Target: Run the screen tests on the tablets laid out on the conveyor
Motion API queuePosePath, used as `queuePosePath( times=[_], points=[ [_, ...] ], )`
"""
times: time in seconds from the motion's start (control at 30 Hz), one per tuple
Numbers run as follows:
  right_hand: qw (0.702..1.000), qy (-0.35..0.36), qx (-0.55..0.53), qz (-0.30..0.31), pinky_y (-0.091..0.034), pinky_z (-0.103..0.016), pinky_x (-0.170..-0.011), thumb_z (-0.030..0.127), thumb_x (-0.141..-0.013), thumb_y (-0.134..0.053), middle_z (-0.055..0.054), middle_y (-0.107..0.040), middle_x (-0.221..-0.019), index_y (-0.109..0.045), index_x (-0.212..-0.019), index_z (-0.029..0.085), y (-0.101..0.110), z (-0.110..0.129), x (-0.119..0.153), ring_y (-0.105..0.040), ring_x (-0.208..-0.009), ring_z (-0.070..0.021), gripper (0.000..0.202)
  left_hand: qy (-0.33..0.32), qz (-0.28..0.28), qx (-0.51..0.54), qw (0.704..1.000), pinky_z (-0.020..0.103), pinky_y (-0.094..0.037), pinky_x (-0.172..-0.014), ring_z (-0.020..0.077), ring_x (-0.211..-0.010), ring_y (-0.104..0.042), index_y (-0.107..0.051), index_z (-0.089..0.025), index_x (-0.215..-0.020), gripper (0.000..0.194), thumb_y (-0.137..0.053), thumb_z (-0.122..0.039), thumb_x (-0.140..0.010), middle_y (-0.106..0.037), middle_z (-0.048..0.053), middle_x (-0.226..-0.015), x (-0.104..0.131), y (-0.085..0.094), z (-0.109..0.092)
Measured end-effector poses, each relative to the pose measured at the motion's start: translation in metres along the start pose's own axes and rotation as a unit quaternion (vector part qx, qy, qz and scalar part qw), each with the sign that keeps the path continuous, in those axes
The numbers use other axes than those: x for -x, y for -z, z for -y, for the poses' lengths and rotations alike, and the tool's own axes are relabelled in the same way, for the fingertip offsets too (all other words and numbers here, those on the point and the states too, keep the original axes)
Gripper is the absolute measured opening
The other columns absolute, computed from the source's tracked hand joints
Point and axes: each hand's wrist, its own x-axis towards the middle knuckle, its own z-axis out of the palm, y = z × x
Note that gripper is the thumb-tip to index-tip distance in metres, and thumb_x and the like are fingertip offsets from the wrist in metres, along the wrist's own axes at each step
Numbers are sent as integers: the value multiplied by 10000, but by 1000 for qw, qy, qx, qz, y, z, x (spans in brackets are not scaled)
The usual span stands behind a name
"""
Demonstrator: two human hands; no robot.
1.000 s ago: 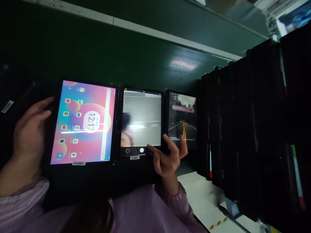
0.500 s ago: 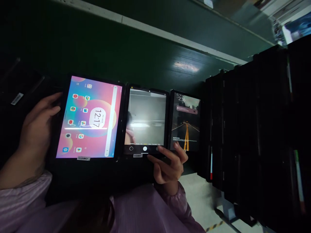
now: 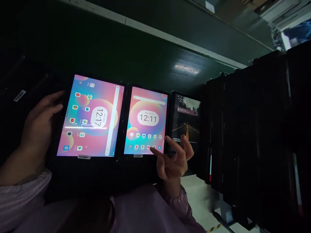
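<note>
Three lit tablets lie side by side in front of me. My left hand (image 3: pixel 40 123) grips the dark left edge of the left tablet (image 3: pixel 84 129), which shows a home screen with a 12:17 clock turned sideways. Over the lower right corner of the middle tablet (image 3: pixel 148 103) is my right hand (image 3: pixel 176 158), fingers apart, its index fingertip at the bottom icon row. That screen shows a home page with 12:11. The right tablet (image 3: pixel 186 113) shows a road picture and 2:16; my right hand's raised fingers cover its lower part.
Tall stacks of black trays (image 3: pixel 233 129) stand close at the right. At the far left lies a dark device with a white label (image 3: pixel 19 95). A green work surface (image 3: pixel 150 58) with a pale strip (image 3: pixel 155 30) stretches behind the tablets.
The middle tablet's screen has gone from a camera view to the home page. My right hand has shifted slightly right, with its index finger over the icons. My left hand stays at the left tablet.
</note>
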Motion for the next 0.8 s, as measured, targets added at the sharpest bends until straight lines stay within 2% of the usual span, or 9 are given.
queuePosePath(
  times=[0.07,0.13,0.23,0.33,0.43,0.57,0.67,0.8],
  points=[
    [1000,26,-17,5,-452,-451,-1141,170,-939,-544,-45,-709,-1176,-801,-869,252,0,0,-3,-456,-1414,-274,279,-18,-10,-12,1000,601,-240,-1297,327,-1392,-547,-776,-259,-1245,519,-696,-259,-732,-705,-25,-1345,-2,4,7],
    [998,41,-39,8,-473,-442,-1129,160,-918,-550,-29,-732,-1101,-784,-843,253,-2,2,-4,-511,-1343,-257,263,-7,-13,-10,1000,631,-234,-1287,339,-1385,-554,-776,-294,-1252,507,-701,-241,-754,-697,-35,-1365,-4,6,13],
    [997,46,-68,4,-497,-404,-1106,134,-888,-549,-18,-742,-1016,-772,-835,238,-5,5,-2,-566,-1245,-228,251,10,-4,2,1000,677,-212,-1270,355,-1378,-558,-765,-305,-1275,517,-696,-228,-768,-695,-26,-1370,-5,8,16],
    [996,39,-73,19,-502,-379,-1094,114,-877,-551,-18,-742,-965,-774,-841,227,-3,8,3,-586,-1205,-216,253,1,1,-7,1000,655,-209,-1278,351,-1392,-541,-761,-297,-1284,503,-695,-243,-788,-692,-21,-1377,-6,9,16],
    [998,36,-43,32,-499,-394,-1084,111,-900,-562,-12,-748,-987,-778,-830,240,-2,6,8,-578,-1234,-224,261,7,0,-4,1000,650,-229,-1275,355,-1359,-566,-760,-295,-1288,483,-706,-260,-810,-696,-12,-1369,-5,9,17],
    [1000,1,24,10,-496,-422,-1027,100,-915,-594,-27,-745,-1093,-803,-823,253,-5,0,9,-523,-1342,-270,275,13,22,32,999,628,-253,-1277,348,-1324,-594,-761,-269,-1285,472,-703,-253,-817,-708,18,-1346,-6,10,20],
    [1000,-13,21,4,-506,-403,-967,73,-912,-606,-26,-738,-1115,-809,-822,252,-7,-2,9,-535,-1339,-272,285,14,25,21,999,624,-273,-1272,354,-1328,-589,-757,-269,-1290,472,-701,-262,-821,-702,24,-1354,-7,13,23],
    [1000,-16,17,15,-519,-421,-972,90,-937,-597,-26,-737,-1115,-809,-832,255,-6,-1,10,-544,-1325,-272,289,-7,36,4,999,570,-303,-1278,341,-1371,-557,-741,-243,-1309,503,-688,-233,-809,-681,30,-1392,-6,14,23]
  ],
)
